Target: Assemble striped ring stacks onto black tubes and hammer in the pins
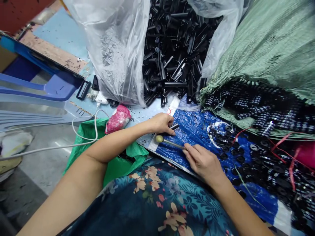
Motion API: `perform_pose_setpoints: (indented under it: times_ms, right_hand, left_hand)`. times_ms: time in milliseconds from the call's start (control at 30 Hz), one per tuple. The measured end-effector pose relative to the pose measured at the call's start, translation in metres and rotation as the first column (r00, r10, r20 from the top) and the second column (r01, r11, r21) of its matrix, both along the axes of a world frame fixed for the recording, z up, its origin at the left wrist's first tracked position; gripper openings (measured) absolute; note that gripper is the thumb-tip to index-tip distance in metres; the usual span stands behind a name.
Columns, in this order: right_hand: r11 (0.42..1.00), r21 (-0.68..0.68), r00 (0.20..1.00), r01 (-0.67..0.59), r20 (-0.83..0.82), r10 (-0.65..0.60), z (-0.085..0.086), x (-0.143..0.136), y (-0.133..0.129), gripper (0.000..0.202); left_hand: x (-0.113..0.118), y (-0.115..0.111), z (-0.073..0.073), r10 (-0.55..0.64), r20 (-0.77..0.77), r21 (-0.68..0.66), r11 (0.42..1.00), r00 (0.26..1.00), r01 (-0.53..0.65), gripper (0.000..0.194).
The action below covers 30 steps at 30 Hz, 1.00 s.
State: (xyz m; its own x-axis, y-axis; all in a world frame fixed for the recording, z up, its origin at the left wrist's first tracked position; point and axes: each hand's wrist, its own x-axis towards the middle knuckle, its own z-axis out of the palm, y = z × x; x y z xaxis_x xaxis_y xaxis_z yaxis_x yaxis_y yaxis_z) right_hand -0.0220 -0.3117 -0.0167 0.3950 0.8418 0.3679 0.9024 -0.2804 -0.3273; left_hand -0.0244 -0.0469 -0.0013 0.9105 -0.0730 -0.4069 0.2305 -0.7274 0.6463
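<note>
My left hand [161,124] is closed around a short black tube [175,127], whose end sticks out past the fingers. Below it, my right hand [203,162] grips the thin metal handle of a small mallet [159,139] with a rounded yellowish head. That head lies just beneath my left hand, close to the tube; whether they touch I cannot tell. Both hands are over a blue plastic sheet [182,114] with white print. Right of it lie loose black discs [238,152] and rows of small black ridged parts [256,101].
A clear plastic bag [115,49] full of black tubes [179,49] stands at the back. A green woven sack [275,46] leans at right. Left are a pink wrapped bundle [119,118], a white cable [95,127], a green bag [85,131] and a purple-blue chair [59,85].
</note>
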Motion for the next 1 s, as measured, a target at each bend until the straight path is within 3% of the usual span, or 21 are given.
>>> perform_pose_setpoints:
  times_ms: [67, 133, 200, 267, 333, 400, 467, 533, 600, 667, 733, 833, 933, 1000]
  right_hand:
    - [0.997, -0.078, 1.000, -0.019, -0.001, 0.019, -0.002, -0.002, 0.000, 0.023]
    - [0.997, -0.047, 0.997, -0.056, -0.053, 0.053, -0.003, -0.001, -0.007, 0.025]
    - [0.998, 0.023, 0.992, -0.065, -0.108, 0.067, -0.005, 0.003, -0.018, 0.028]
    - [0.998, 0.054, 0.993, -0.019, -0.116, 0.025, -0.008, 0.008, -0.029, 0.029]
    - [0.999, 0.034, 0.996, 0.039, -0.086, -0.036, -0.012, 0.012, -0.033, 0.025]
    - [0.998, 0.003, 0.995, 0.064, -0.072, -0.064, -0.015, 0.016, -0.029, 0.022]
    - [0.997, 0.003, 0.993, 0.076, -0.091, -0.075, -0.014, 0.017, -0.021, 0.025]
    - [0.995, 0.028, 0.987, 0.091, -0.138, -0.087, -0.009, 0.017, -0.015, 0.027]
    - [0.991, 0.060, 0.975, 0.121, -0.193, -0.107, -0.003, 0.022, -0.016, 0.024]
    - [0.966, 0.111, 0.954, 0.233, -0.220, -0.205, 0.003, 0.034, -0.026, 0.020]
    - [0.863, 0.175, 0.876, 0.475, -0.185, -0.445, 0.010, 0.055, -0.044, 0.020]
    - [0.592, 0.171, 0.607, 0.788, -0.054, -0.793, 0.023, 0.099, -0.071, 0.031]
    - [0.447, -0.003, 0.445, 0.895, 0.081, -0.892, 0.033, 0.144, -0.082, 0.043]
    - [0.407, -0.099, 0.417, 0.908, 0.113, -0.902, 0.035, 0.169, -0.080, 0.046]
  left_hand:
    - [-0.002, 0.003, 0.007, -0.002, 0.027, 0.044, 0.999, 1.000, 0.001, 0.030]
    - [-0.013, 0.018, 0.023, -0.065, 0.009, 0.015, 0.998, 0.998, 0.065, 0.025]
    - [-0.032, 0.046, 0.048, -0.228, -0.122, -0.137, 0.968, 0.966, 0.211, 0.024]
    - [-0.054, 0.077, 0.075, -0.410, -0.320, -0.341, 0.891, 0.854, 0.300, 0.025]
    - [-0.068, 0.096, 0.096, -0.397, -0.391, -0.358, 0.897, 0.830, 0.259, 0.024]
    - [-0.067, 0.096, 0.105, -0.282, -0.293, -0.274, 0.940, 0.914, 0.203, 0.028]
    - [-0.049, 0.079, 0.098, -0.113, 0.000, -0.106, 0.988, 0.994, 0.113, 0.027]
    - [-0.017, 0.058, 0.081, 0.006, 0.349, 0.118, 0.992, 0.937, -0.050, 0.024]
    - [0.020, 0.042, 0.060, -0.008, 0.547, 0.318, 0.927, 0.837, -0.199, 0.024]
    - [0.055, 0.034, 0.041, -0.070, 0.597, 0.440, 0.861, 0.799, -0.254, 0.022]
    - [0.082, 0.035, 0.025, -0.119, 0.594, 0.498, 0.831, 0.796, -0.248, 0.016]
    - [0.102, 0.043, 0.014, -0.125, 0.619, 0.494, 0.829, 0.775, -0.261, 0.017]
    - [0.100, 0.044, 0.019, -0.054, 0.672, 0.419, 0.850, 0.739, -0.318, 0.013]
    - [0.092, 0.040, 0.026, 0.048, 0.698, 0.324, 0.869, 0.715, -0.374, 0.007]
